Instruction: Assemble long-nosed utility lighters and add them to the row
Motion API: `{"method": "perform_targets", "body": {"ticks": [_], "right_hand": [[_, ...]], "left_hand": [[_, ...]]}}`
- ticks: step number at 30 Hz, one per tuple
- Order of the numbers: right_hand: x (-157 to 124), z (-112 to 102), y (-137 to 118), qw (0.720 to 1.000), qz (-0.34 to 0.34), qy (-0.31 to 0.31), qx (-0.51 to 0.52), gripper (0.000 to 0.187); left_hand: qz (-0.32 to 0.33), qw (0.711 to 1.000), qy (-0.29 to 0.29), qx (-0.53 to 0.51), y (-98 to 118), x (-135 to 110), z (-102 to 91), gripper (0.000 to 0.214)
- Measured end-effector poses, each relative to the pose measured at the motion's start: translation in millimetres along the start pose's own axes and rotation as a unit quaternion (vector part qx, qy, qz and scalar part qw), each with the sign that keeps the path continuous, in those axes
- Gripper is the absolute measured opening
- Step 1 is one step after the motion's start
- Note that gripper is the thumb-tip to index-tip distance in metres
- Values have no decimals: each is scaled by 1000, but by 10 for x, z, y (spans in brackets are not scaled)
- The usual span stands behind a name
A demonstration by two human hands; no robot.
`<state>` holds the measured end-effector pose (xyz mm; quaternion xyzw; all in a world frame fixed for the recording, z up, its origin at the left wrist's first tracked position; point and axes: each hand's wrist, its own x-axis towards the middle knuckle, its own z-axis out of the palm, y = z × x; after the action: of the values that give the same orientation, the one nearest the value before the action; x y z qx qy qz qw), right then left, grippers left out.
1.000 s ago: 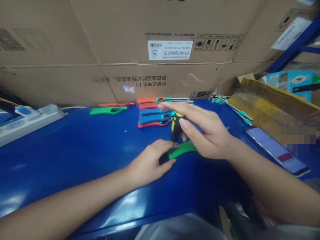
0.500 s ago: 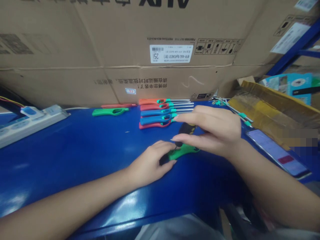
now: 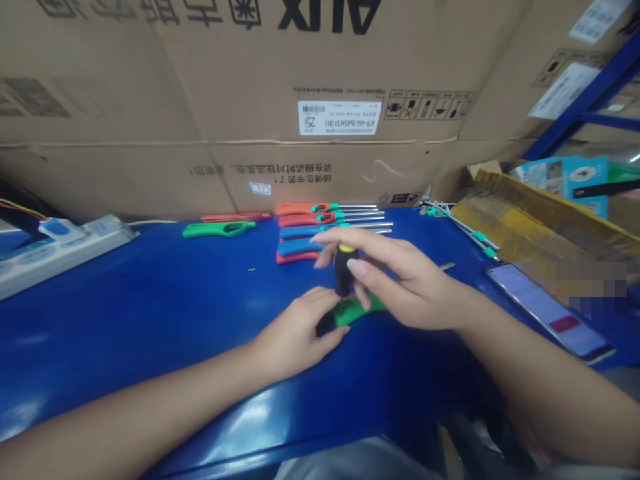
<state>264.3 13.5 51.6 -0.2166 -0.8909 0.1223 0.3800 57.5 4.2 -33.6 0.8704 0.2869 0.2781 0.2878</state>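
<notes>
green plastic casing (image 3: 354,312) beneath a thin-shafted screwdriver (image 3: 344,272)

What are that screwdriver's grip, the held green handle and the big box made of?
Screwdriver grip: dull black and yellow, apparently plastic or rubber, unclear which.
Green handle: probably plastic, smooth and evenly coloured.
Big box: matte brown cardboard, creased and printed.

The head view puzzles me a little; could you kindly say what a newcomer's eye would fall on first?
Probably the right hand near the centre, holding a black-and-yellow screwdriver to a green handle that the left hand grips on the blue table. Beyond lie orange, red and blue handles, before a large cardboard box with upside-down print.
</notes>
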Motion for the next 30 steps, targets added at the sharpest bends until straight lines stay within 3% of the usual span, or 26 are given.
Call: {"method": "perform_targets", "body": {"ticks": [5, 7, 9, 11, 15, 16, 20, 22, 25, 30], "right_hand": [[-28, 80, -15, 983, -57, 98, -143, 27], [-29, 88, -27, 993, -34, 68, -84, 31], [-21, 90, -40, 999, 12, 13, 44, 39], [-15, 99, -40, 996, 18, 13, 86, 36], [-22, 101, -15, 985, -48, 125, -112, 24], [-21, 85, -12, 986, -39, 118, -114, 26], [-6, -31, -7, 997, 42, -19, 67, 42], [-9, -78, 11, 999, 12, -4, 32, 34], [-32, -105, 39, 993, -34, 57, -101, 36], [-41, -104, 26, 999, -6, 7, 38, 41]], "left_hand": [[-4, 1000, 13, 3, -19, -10, 21, 31], [-9, 1000, 8, -5, -22, -9, 23, 30], [-16, 1000, 3, -14, -23, -10, 23, 27], [-19, 1000, 4, -18, -22, -12, 23, 27], [-15, 1000, 2, -10, -9, -14, 15, 26], [-15, 1000, -1, -10, -3, -12, 10, 26], [-15, 1000, -8, -6, 19, -2, -6, 23], [-9, 1000, -5, -1, 20, 0, -6, 25], [-4, 1000, 2, 3, 17, 2, -6, 26], [-6, 1000, -7, -3, 18, 4, -13, 28]]}}
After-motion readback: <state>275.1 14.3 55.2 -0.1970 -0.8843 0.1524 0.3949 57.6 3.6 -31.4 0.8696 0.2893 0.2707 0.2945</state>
